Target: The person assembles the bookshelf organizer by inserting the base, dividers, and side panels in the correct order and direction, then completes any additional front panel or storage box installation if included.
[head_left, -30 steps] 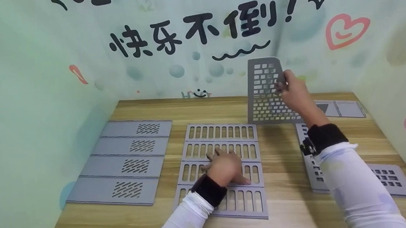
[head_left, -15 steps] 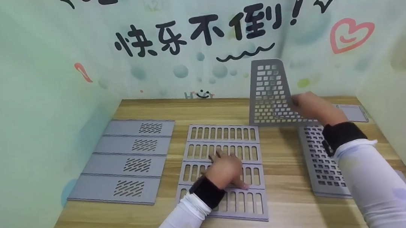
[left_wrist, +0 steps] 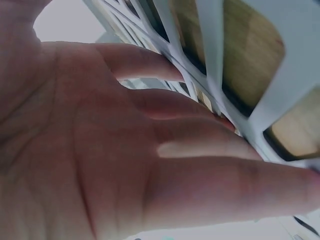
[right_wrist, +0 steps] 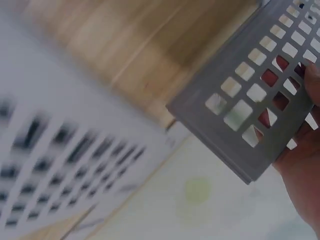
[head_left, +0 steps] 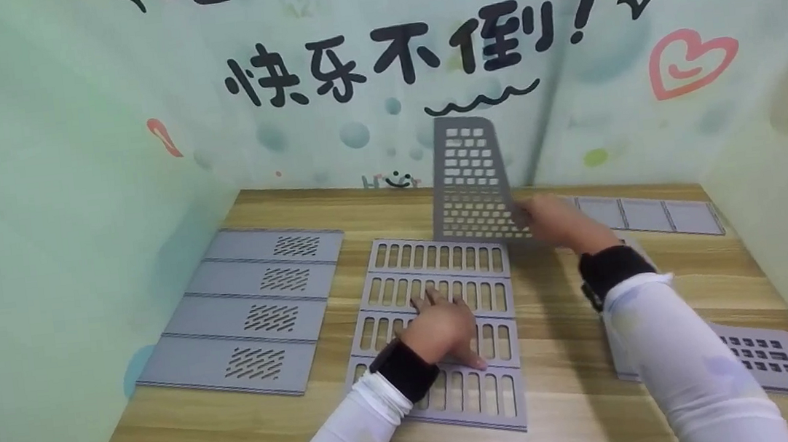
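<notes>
The right hand (head_left: 551, 220) is gripping a grey perforated plate (head_left: 470, 176) by its right side, toward the lower end; in the right wrist view the thumb is lying over one face, with the fingers showing through the holes. The plate is standing roughly on end near the rear edge of the tabletop (head_left: 567, 408), its long axis running upward, to the left of the gripping fingers. Its lower edge is overlapping the far right corner of the slotted panels (head_left: 443, 268) in the head view; whether they are touching, I cannot tell. The left hand (head_left: 442, 329) is resting on those panels, fingers extended and spread, gripping nothing. It is lying nearer the front edge than the plate.
</notes>
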### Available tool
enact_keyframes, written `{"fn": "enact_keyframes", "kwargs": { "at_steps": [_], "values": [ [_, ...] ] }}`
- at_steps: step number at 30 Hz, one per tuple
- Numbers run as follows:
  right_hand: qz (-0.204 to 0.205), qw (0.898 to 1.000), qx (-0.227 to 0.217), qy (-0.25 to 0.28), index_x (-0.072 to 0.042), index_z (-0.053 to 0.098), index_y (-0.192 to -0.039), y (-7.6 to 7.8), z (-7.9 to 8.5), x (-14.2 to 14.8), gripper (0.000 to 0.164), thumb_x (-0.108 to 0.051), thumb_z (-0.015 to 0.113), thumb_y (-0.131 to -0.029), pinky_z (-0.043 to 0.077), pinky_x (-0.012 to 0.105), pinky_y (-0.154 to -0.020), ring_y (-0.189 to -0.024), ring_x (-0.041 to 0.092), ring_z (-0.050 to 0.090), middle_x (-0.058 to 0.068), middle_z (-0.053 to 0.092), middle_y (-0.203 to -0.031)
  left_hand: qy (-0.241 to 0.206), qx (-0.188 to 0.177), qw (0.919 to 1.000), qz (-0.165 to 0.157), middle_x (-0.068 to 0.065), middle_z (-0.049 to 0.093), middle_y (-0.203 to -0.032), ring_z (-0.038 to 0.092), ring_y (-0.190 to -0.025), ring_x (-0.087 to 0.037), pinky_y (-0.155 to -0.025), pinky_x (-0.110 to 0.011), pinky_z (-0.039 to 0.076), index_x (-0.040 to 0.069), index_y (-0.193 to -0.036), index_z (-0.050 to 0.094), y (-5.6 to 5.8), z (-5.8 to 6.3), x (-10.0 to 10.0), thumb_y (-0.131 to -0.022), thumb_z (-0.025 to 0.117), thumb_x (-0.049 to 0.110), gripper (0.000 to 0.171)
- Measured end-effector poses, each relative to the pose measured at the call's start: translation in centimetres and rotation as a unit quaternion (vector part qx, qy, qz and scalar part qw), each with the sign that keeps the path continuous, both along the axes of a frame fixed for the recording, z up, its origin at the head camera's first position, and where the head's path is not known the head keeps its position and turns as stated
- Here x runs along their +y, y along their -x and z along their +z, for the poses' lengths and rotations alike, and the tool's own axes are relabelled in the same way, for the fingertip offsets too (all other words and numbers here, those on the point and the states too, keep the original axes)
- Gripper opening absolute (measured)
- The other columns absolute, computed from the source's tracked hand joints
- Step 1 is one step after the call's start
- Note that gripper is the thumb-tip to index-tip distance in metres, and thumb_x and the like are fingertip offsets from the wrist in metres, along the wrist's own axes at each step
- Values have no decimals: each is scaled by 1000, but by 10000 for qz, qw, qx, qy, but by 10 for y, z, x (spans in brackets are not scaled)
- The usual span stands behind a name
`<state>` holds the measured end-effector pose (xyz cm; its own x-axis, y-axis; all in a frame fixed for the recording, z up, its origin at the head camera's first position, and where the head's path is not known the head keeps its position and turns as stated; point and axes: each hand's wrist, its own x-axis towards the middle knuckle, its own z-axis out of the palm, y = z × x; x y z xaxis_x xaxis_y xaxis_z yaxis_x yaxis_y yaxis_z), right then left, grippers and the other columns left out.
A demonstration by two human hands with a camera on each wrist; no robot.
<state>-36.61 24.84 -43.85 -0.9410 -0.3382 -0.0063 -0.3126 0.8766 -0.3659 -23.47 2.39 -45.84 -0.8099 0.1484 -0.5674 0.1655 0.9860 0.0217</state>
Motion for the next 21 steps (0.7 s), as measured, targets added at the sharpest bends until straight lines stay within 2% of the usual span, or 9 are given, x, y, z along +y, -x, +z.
{"fn": "enact_keyframes", "kwargs": {
  "at_steps": [3,7,10,13,18,21],
  "values": [
    [-10,10000,-23,49,-3,67,-132,5,-4,-32,41,8,52,-96,58,58,-103,-111,43,70,24,74,-116,-9,-40,9999,112,-25,-6,-178,4,-165,-50,-117,-82,31,22,-173,10,0,0,0,-74,84,70,133],
    [-40,9998,211,-32,-4,65,-138,10,-6,-69,34,-4,52,-106,58,57,-105,-116,43,70,25,74,-124,43,-119,9997,187,-24,-7,-179,1,-166,-48,-119,-82,31,24,-173,9,2,1,2,-76,84,71,131],
    [-18,9987,490,-169,-3,64,-141,12,-7,-90,34,-13,50,-111,58,56,-107,-119,44,71,26,73,-128,114,-137,9998,118,-25,-8,-178,1,-166,-49,-118,-82,32,23,-173,8,3,1,5,-78,83,70,130],
    [60,9969,727,-302,0,64,-138,15,-10,-107,33,-10,50,-111,60,55,-103,-115,44,72,27,74,-126,102,-163,9997,166,-24,-8,-179,0,-166,-48,-119,-81,31,24,-173,8,3,1,5,-77,84,69,130],
    [-98,9938,1040,-394,2,67,-127,20,-21,-121,26,-4,56,-104,62,56,-92,-105,43,74,26,76,-114,95,-227,9997,-5,-24,-8,-179,-1,-165,-51,-119,-82,30,22,-173,9,6,2,0,-80,84,66,127],
    [-141,9944,982,-373,3,65,-128,21,-26,-121,28,-4,57,-103,59,58,-99,-108,45,72,26,75,-115,67,-261,9996,-30,-25,-9,-178,-2,-165,-52,-119,-83,29,21,-173,10,8,1,-1,-80,84,65,127]
  ]
}}
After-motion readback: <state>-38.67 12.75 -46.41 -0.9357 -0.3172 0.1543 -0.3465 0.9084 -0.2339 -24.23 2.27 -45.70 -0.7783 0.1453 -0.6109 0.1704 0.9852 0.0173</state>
